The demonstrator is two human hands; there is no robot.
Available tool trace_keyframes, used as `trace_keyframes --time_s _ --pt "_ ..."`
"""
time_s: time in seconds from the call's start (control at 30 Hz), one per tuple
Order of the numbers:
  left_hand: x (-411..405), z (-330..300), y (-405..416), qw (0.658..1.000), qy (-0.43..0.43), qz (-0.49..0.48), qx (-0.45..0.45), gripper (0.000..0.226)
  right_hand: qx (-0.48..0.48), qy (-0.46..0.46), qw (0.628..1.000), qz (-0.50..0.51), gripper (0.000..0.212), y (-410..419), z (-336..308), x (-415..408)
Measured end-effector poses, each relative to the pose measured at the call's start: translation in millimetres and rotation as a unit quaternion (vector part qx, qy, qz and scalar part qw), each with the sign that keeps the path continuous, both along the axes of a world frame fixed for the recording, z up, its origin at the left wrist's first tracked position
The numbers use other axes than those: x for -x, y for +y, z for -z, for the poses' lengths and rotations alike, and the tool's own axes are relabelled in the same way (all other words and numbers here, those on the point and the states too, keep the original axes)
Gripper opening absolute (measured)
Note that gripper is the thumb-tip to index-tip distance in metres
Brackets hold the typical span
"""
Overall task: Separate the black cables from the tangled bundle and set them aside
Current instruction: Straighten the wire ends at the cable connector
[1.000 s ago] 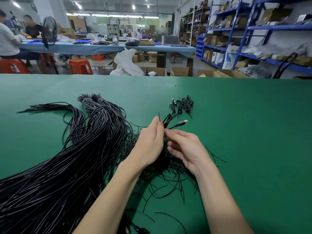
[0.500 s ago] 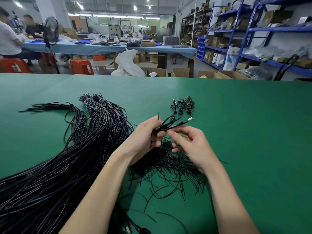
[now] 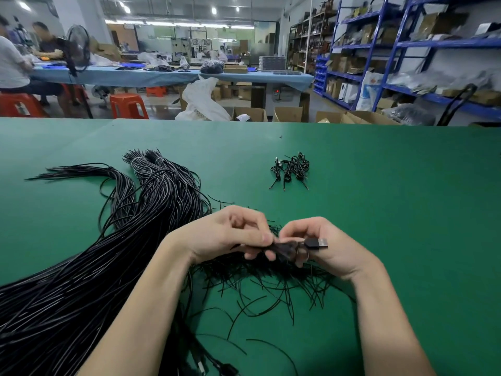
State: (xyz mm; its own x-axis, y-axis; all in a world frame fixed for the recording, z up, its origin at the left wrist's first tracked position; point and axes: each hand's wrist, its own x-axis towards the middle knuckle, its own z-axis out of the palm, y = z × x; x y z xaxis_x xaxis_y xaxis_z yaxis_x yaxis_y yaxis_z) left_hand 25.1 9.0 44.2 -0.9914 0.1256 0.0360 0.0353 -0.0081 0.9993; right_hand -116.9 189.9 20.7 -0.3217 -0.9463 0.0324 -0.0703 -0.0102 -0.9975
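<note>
Both the left hand (image 3: 233, 234) and right hand (image 3: 325, 245) pinch one short cable (image 3: 314, 243) over the green bench (image 3: 406, 213); beyond them only a small set-aside pile (image 3: 290, 169) lies, and the big tangled bundle (image 3: 108, 253) beside them remains.

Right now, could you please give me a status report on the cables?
Both hands, left and right, pinch one coiled cable. Set-aside pile beyond. Loose ties underneath.

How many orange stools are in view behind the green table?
3. One stool at the far left with a person seated on it, one standing free beside it, one small under the blue table. Others may be hidden.
</note>
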Motion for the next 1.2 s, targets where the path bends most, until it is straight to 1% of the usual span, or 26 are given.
trace_keyframes --time_s 0.1,0.2,0.27,0.3,0.37,0.4,0.47,0.53,0.57,0.63,0.67,0.77,0.83,0.9,0.97,1.03,1.13,1.2 --pt "-0.7 -8.4 0.6 0.989 -0.035 0.032 0.137 0.01 -0.057 0.054 0.996 -0.032 0.01 6.3 -7.8 3.0" --pt "3.0 -12.8 5.9 0.967 -0.067 -0.004 0.246 0.005 -0.121 0.128 0.984 -0.021 0.007 7.6 -19.0 5.6" --pt "6.0 -14.3 8.8 0.946 -0.068 -0.071 0.309 0.004 -0.138 0.192 0.971 0.025 0.005 3.6 -25.6 5.9" --pt "7.7 -14.6 9.1 0.933 -0.059 -0.122 0.334 0.005 -0.13 0.24 0.959 0.071 0.006 0.2 -28.2 5.7" --pt "11.8 -13.9 9.3 0.897 -0.027 -0.236 0.372 0.007 -0.095 0.348 0.914 0.184 0.012 -10.7 -28.4 2.4" --pt "14.2 -13.1 10.4 0.878 -0.009 -0.289 0.383 0.009 -0.075 0.384 0.89 0.232 0.014 -17.4 -27.9 -2.7" --pt "19.5 -10.2 14.2 0.844 0.02 -0.38 0.379 0.012 -0.038 0.417 0.855 0.307 0.011 -32.1 -25.4 -14.9" --pt "23.6 -6.4 17.3 0.824 0.038 -0.441 0.352 0.015 0.008 0.438 0.829 0.349 0.007 -42.5 -20.4 -22.7" --pt "24.6 -5.0 17.8 0.82 0.041 -0.462 0.334 0.016 0.037 0.44 0.824 0.356 0.006 -45.7 -17.7 -24.1" --pt "25.1 -1.6 16.0 0.822 0.031 -0.487 0.293 0.016 0.082 0.432 0.824 0.358 0.006 -48.6 -12.4 -25.7" --pt "25.3 0.0 14.1 0.832 0.021 -0.49 0.26 0.014 0.094 0.431 0.822 0.359 0.006 -49.2 -9.6 -26.7" --pt "25.2 1.5 10.5 0.877 -0.01 -0.473 0.085 0.011 0.134 0.421 0.814 0.377 0.007 -51.2 -1.6 -29.2" --pt "25.0 -0.7 10.4 0.892 -0.028 -0.451 -0.031 0.007 0.168 0.404 0.812 0.385 0.01 -51.9 3.7 -28.7" --pt "25.1 -3.5 10.3 0.899 -0.056 -0.418 -0.118 0.005 0.194 0.398 0.809 0.385 0.012 -50.7 9.4 -27.7" --pt "25.1 -4.8 10.3 0.906 -0.087 -0.386 -0.154 0.007 0.209 0.397 0.808 0.382 0.014 -48.7 14.0 -26.9" --pt "25.2 -4.4 10.1 0.907 -0.105 -0.37 -0.171 0.003 0.221 0.395 0.811 0.372 0.014 -46.5 15.6 -25.1" --pt "25.8 -3.8 9.4 0.894 -0.118 -0.36 -0.24 0.01 0.242 0.372 0.825 0.349 0.015 -44.3 15.7 -20.6" --pt "25.8 -3.2 9.8 0.883 -0.134 -0.35 -0.283 0.006 0.243 0.34 0.843 0.339 0.015 -44.2 15.5 -19.7"
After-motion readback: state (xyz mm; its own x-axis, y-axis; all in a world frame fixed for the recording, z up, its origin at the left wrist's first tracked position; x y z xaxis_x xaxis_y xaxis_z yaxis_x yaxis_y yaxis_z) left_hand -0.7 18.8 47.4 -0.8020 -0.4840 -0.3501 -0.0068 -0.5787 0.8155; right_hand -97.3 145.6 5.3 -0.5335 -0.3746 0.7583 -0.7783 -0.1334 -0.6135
